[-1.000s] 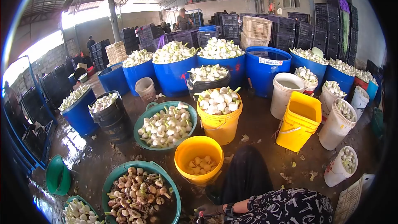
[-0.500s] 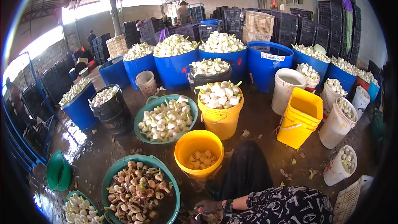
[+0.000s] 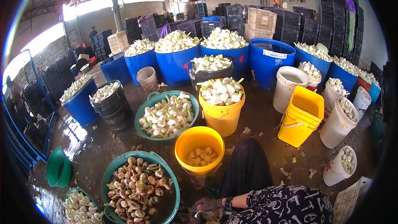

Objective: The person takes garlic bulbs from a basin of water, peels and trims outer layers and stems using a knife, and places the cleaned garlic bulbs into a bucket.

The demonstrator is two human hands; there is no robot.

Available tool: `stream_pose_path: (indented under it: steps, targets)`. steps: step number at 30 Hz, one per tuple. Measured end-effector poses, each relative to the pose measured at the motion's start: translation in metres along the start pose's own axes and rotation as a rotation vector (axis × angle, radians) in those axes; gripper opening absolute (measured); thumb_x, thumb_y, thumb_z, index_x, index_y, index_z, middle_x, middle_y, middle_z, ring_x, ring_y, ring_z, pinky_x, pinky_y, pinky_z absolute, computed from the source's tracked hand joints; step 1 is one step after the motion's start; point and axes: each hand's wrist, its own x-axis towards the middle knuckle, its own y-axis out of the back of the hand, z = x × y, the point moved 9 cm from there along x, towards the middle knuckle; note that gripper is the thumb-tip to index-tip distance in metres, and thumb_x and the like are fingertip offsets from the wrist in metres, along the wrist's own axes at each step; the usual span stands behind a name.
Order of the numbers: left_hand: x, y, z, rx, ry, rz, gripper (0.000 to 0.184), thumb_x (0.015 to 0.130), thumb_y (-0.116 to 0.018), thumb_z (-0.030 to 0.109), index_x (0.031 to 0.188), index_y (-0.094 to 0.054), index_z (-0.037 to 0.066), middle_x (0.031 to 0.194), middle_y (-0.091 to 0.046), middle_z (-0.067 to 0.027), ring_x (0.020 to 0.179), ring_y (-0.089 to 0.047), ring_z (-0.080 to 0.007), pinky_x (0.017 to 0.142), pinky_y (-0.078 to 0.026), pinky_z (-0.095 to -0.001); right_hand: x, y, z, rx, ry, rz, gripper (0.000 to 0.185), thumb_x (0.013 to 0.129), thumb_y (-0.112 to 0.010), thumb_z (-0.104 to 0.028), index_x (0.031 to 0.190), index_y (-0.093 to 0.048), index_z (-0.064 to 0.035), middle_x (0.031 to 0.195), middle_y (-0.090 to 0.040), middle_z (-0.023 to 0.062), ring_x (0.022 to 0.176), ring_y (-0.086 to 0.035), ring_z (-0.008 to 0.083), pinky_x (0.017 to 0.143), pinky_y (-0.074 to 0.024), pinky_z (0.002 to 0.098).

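Note:
My right hand [image 3: 208,204], in a dark glove with a watch at the wrist, is at the bottom edge, its fingers closed around something small and hard to make out, with a bit of red beside them. My left hand [image 3: 195,217] shows only as a dark glove part below it, mostly cut off; its fingers are unclear. Left of the hands stands a green tub [image 3: 177,199] of brown, untrimmed garlic bulbs [image 3: 137,186]. Above them is a yellow bucket [image 3: 182,141] with peeled pale bulbs [image 3: 202,156] at its bottom.
Behind are a green basin [image 3: 145,132] of white garlic, a full yellow bucket [image 3: 223,120], and empty nested yellow buckets [image 3: 296,128]. Blue barrels [image 3: 178,64], white buckets [image 3: 286,95] and stacked dark crates [image 3: 286,25] stand farther back. A person [image 3: 190,10] is in the distance.
My right hand has come further into view than a second ago and stays near the bottom edge. The view has shifted slightly. The distant person has shifted posture.

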Motion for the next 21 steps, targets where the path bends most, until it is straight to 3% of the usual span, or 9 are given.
stream_pose_path:
  steps: [9,21]
  targets:
    - [0.0,0.003,-0.005,-0.014,0.007,0.006,0.04,0.085,-0.06,0.027,0.114,-0.056,0.001,0.111,-0.059,-0.0147,0.1,-0.056,-0.0255,0.084,-0.046,-0.0355,-0.001,0.003,-0.009,-0.061,0.067,0.012,0.024,0.085,-0.052,-0.019,0.099,-0.061,-0.0031,0.083,-0.062,0.0037,0.078,-0.054,0.0127,0.074,-0.0443,0.03]
    - [-0.001,0.008,-0.013,-0.029,0.005,0.015,0.038,0.085,-0.061,0.025,0.114,-0.056,0.001,0.11,-0.059,-0.0142,0.099,-0.056,-0.0246,0.083,-0.046,-0.035,0.004,-0.005,-0.004,-0.009,-0.004,-0.141,0.029,0.08,-0.053,-0.017,0.103,-0.063,-0.0019,0.094,-0.065,0.0069,0.088,-0.058,0.0148,0.081,-0.0451,0.0301]
